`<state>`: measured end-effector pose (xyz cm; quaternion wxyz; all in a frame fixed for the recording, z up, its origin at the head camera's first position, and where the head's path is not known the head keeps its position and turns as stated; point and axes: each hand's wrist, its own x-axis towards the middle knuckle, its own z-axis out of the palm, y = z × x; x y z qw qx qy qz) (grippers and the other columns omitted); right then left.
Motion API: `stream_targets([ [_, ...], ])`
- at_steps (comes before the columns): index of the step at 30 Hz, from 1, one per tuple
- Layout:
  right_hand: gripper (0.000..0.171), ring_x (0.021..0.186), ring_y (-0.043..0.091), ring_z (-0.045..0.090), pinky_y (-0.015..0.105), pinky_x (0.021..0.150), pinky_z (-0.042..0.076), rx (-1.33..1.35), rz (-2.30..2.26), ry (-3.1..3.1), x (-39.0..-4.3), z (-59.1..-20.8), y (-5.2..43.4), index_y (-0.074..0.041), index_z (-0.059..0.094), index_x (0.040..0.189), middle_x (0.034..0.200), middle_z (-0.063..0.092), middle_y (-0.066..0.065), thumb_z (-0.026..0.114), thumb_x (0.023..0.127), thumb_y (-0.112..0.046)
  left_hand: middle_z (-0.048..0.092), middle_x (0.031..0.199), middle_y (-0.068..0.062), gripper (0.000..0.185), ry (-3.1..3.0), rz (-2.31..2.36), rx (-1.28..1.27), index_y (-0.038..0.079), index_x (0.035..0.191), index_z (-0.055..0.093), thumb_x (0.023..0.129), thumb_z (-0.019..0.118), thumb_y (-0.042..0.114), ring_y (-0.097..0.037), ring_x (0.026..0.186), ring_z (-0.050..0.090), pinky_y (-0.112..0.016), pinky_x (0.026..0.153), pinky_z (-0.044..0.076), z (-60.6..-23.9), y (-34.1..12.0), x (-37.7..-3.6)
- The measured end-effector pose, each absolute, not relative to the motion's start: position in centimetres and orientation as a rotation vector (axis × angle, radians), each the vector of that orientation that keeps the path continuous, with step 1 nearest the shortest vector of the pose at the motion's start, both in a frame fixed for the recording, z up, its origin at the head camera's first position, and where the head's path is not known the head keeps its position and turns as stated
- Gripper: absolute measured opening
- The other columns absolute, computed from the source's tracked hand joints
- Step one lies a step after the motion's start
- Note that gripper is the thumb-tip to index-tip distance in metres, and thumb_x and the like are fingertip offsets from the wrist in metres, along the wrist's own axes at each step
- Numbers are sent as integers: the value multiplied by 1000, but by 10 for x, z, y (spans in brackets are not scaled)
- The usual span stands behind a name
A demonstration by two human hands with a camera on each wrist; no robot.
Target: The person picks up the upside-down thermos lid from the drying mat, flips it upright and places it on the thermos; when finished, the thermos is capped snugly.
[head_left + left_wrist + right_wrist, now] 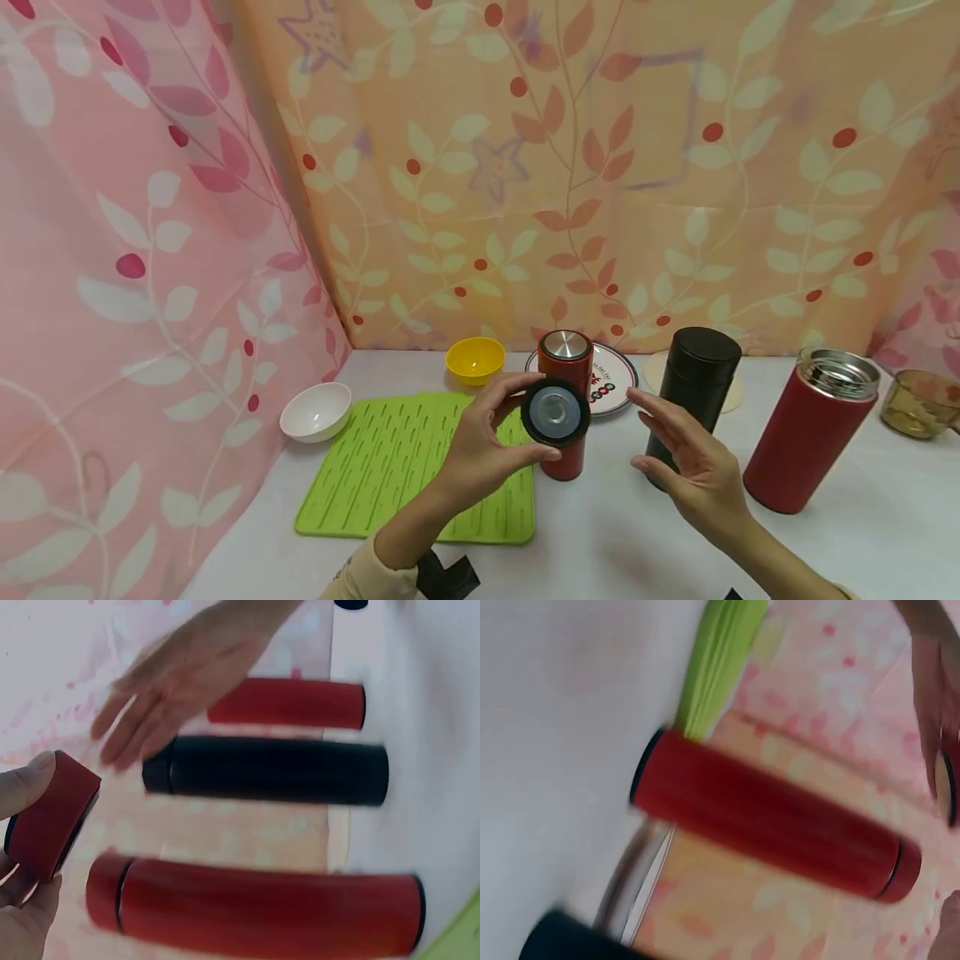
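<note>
Above the white table (637, 533), my left hand (480, 450) pinched the red flask lid (555, 412) by its rim, just before the slim red flask (564, 400). My right hand (693, 467) hovered empty, fingers straight. Keeping the lid level seemed wise.

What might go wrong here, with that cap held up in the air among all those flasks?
The left hand pinches the red cap only by its rim with fingertips; the grip could slip and the cap fall onto the slim red flask just behind it. The right hand is open close to the black flask; a careless sweep might tip it toward the open red flask.
</note>
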<state>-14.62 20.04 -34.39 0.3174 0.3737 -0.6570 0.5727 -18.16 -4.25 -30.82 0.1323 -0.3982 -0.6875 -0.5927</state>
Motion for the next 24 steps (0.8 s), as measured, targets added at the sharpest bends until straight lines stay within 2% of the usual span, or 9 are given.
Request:
stream_targets([
  [6, 62, 128, 13, 44, 20, 96, 40, 884, 1722, -1845, -144, -340, 186, 9, 33, 137, 139, 46, 8, 54, 80, 20, 52, 123, -9, 68, -1954, -1672, -1325, 5, 126, 47, 66, 79, 1, -17, 114, 53, -30, 100, 42, -309, -21, -176],
  [13, 49, 118, 3, 52, 16, 88, 46, 798, 1696, -1971, -143, -337, 186, 9, 38, 135, 132, 52, -10, 51, 87, 10, 52, 124, -13, 70, -1933, -1619, -1340, -1, 126, 48, 64, 79, -3, -22, 112, 54, -29, 97, 45, -310, -13, -179],
  [19, 51, 118, 6, 53, 18, 89, 45, 794, 1719, -1957, -142, -337, 186, 9, 37, 135, 133, 53, -6, 53, 86, 10, 52, 128, -10, 49, -2001, -1922, -1161, 5, 128, 53, 82, 67, 11, -19, 115, 53, -27, 95, 46, -312, -14, -183],
  [24, 55, 121, 11, 51, 20, 93, 43, 822, 1690, -1921, -140, -339, 184, 10, 40, 133, 136, 51, -1, 54, 81, 18, 59, 118, -11, 40, -2052, -2049, -1062, 7, 123, 59, 85, 64, 22, -16, 107, 57, -26, 92, 48, -315, -16, -186],
])
